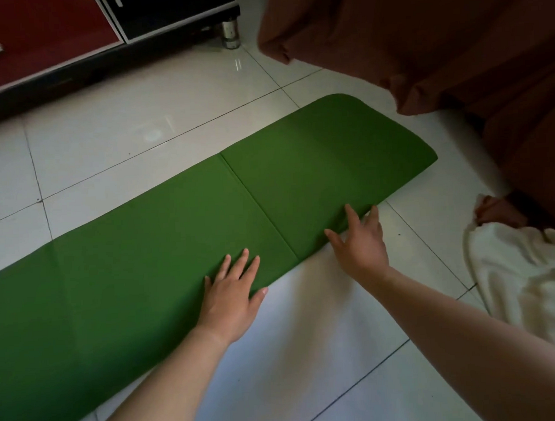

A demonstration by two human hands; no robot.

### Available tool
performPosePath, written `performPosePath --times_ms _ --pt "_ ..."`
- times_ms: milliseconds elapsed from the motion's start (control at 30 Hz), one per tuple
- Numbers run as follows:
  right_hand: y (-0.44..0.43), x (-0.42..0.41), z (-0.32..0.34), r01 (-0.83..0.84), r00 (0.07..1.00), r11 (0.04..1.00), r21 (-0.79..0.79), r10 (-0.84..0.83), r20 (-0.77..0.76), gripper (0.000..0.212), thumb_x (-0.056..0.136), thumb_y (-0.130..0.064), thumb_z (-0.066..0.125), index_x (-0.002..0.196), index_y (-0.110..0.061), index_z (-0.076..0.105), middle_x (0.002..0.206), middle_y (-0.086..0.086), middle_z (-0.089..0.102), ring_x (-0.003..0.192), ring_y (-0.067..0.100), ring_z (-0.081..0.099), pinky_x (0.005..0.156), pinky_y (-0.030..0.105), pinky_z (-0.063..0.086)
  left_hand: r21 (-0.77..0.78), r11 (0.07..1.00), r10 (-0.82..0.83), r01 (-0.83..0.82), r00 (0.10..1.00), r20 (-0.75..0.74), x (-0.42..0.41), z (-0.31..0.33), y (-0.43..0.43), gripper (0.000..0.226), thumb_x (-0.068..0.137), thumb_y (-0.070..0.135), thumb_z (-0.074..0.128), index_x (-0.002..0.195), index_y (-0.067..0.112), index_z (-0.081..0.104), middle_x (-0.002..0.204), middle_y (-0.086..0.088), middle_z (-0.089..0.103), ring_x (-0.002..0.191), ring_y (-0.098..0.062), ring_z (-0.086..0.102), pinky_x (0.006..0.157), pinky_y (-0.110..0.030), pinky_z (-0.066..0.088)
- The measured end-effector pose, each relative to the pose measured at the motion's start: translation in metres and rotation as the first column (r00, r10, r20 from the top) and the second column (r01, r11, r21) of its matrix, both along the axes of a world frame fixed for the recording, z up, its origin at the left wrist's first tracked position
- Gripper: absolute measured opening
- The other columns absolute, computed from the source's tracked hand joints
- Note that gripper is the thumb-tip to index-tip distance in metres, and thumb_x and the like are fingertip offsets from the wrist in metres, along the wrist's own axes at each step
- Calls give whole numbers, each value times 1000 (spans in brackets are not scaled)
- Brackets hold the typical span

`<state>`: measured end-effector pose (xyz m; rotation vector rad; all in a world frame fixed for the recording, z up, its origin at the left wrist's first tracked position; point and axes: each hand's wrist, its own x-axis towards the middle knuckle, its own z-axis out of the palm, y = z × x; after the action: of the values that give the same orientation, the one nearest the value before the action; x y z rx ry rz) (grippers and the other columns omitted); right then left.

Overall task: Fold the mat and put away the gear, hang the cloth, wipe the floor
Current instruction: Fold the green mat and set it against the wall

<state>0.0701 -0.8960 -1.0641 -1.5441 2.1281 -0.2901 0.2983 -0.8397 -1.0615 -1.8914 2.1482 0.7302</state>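
A long green mat lies flat on the white tiled floor, running from the lower left to the upper right, with a fold crease across it near the middle. My left hand rests flat on the mat's near edge, fingers straight and spread. My right hand lies at the near edge just right of the crease, fingers straight, fingertips touching the mat. A crumpled white cloth lies on the floor at the right.
A red and black cabinet on a metal leg stands along the far left. Brown fabric, like a sofa cover, hangs at the upper right close to the mat's far end. Bare tiles lie in front of the mat.
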Motion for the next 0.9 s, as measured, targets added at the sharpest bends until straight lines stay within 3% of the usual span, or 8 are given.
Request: performPosePath --times_ms 133,333,467,567,700,833,900 --pt "-2 3 1 45 989 999 -25 -41 140 72 90 -44 52 148 -19 16 154 19 -6 143 34 7 113 37 18 1 1000 2 -2 1000 -6 1 -1 0 61 95 50 31 149 31 9 157 12 -5 145 -19 -5 112 -55 14" --pt "-11 12 8 207 936 978 -12 -195 294 81 88 -41 58 148 -15 11 155 17 -8 143 30 13 112 30 20 3 1000 -9 9 1000 -10 2 -1 0 61 95 51 32 148 31 8 157 12 -5 145 -19 -5 112 -55 15" --pt "-15 10 9 273 899 962 -2 -255 357 83 86 -39 61 148 -12 13 156 15 0 143 28 14 112 29 18 5 1000 -15 15 1000 -13 3 0 0 62 95 51 31 148 32 7 157 12 -5 145 -19 -5 112 -54 14" --pt "-18 6 9 349 857 937 -11 -314 408 87 82 -39 67 147 -12 17 152 13 19 140 26 24 113 33 23 10 1000 -19 19 1000 -18 4 1 -1 61 95 51 32 148 32 8 157 12 -4 145 -18 -5 114 -53 17" --pt "-24 0 17 476 769 877 -57 -385 511 87 73 -37 76 142 -13 27 141 8 34 128 25 42 109 38 34 13 1000 -23 23 999 -22 6 0 -2 62 95 51 32 148 32 9 157 11 -3 145 -19 -3 113 -53 19" --pt "-36 -4 40 579 674 812 -80 -420 607 52 76 -27 75 116 -14 44 128 6 45 88 12 54 86 22 43 40 998 -41 42 999 -22 9 1 -3 62 95 51 32 149 31 8 157 10 -4 145 -20 -3 114 -51 18" --pt "-42 1 54 570 687 810 -136 -380 619 50 78 -19 73 122 -21 48 121 4 50 81 10 56 82 26 49 72 995 -63 65 998 -26 13 2 -5 62 95 51 31 149 30 8 157 9 -5 145 -20 -3 115 -48 17"
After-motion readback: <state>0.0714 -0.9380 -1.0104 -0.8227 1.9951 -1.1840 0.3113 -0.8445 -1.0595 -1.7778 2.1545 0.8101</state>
